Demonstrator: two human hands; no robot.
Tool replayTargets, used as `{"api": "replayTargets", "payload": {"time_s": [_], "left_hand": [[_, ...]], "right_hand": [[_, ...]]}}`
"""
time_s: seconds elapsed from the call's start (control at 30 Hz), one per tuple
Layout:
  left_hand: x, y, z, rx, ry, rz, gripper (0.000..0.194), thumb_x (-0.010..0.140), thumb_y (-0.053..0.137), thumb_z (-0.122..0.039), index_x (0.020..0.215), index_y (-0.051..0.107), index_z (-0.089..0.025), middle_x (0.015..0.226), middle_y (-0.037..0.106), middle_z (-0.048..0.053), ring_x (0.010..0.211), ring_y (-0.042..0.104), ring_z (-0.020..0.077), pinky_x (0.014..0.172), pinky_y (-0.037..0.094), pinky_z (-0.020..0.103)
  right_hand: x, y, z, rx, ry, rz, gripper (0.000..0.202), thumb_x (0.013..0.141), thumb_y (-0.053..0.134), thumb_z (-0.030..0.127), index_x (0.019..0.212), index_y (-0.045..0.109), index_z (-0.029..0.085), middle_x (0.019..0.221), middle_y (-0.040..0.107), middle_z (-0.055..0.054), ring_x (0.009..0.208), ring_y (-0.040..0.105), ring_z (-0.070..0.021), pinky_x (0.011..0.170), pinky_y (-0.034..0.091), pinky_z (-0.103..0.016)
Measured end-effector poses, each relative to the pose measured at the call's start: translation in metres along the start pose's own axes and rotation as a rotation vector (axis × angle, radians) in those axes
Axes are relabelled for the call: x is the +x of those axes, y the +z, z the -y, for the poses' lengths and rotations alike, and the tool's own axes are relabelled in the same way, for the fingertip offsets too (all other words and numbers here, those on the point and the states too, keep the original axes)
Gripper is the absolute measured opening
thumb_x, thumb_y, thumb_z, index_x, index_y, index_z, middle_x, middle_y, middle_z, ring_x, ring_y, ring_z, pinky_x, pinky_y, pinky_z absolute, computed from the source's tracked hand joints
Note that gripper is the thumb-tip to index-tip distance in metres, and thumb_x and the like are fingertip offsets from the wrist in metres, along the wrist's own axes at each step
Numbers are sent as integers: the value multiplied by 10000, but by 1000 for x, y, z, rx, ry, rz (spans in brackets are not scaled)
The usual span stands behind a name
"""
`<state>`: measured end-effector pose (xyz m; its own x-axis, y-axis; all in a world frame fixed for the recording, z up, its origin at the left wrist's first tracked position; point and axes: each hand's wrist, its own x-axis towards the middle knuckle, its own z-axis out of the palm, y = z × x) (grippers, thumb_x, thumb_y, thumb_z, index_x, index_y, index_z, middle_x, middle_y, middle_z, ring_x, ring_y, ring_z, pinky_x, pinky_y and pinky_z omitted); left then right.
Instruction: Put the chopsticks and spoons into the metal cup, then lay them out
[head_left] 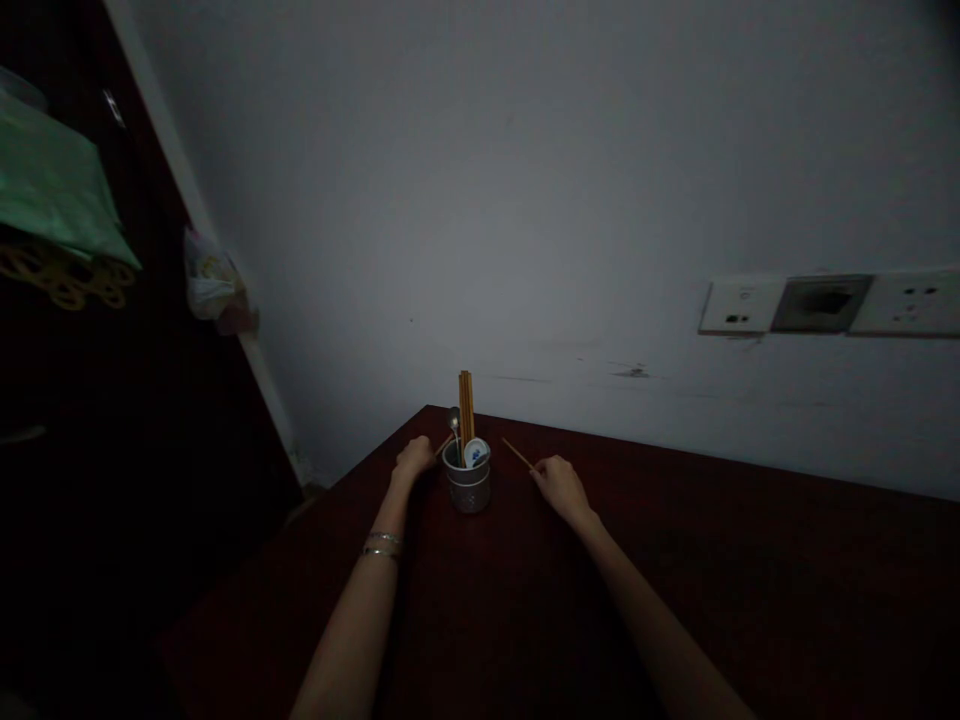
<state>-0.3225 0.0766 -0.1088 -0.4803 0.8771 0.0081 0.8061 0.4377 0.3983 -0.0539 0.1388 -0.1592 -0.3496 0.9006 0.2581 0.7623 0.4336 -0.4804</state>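
Note:
A grey utensil holder (pixel 469 494) stands upright on the dark red table. Several wooden chopsticks (pixel 466 405), a metal spoon (pixel 454 420) and a white spoon with a blue pattern (pixel 475 453) stick up out of it. Left of the holder, my left hand (pixel 415 458) is closed on a chopstick (pixel 445 444), whose end points toward the holder. On the other side, my right hand (pixel 561 486) pinches another chopstick (pixel 517 453), apart from the holder and slanting up to the left.
The table (pixel 675 560) meets a pale wall (pixel 525 200) at the back. Sockets (pixel 739 306) sit on the wall at right. A plastic bag (pixel 214 285) hangs at left, near a dark cabinet or door (pixel 142 400) with green cloth (pixel 60 180) on it.

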Motion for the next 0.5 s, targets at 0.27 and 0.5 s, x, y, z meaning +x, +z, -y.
{"api": "replayTargets", "payload": {"time_s": [0.27, 0.5], "left_hand": [[4, 6, 3, -10, 15, 119, 147, 623, 653, -262, 678, 606, -133, 715, 640, 61, 667, 592, 152, 534, 389, 187], [13, 12, 10, -144, 44, 111, 60, 571, 645, -168, 597, 605, -132, 576, 596, 38, 567, 567, 154, 502, 397, 209]], "right_hand": [[-5, 7, -4, -84, -52, -36, 229, 811, 473, 272, 878, 665, 168, 904, 623, -96, 868, 552, -197, 754, 379, -262], [-10, 5, -3, -93, -87, -75, 240, 822, 446, 262, 877, 659, 165, 891, 612, -97, 856, 536, -195, 753, 378, -260]]}}
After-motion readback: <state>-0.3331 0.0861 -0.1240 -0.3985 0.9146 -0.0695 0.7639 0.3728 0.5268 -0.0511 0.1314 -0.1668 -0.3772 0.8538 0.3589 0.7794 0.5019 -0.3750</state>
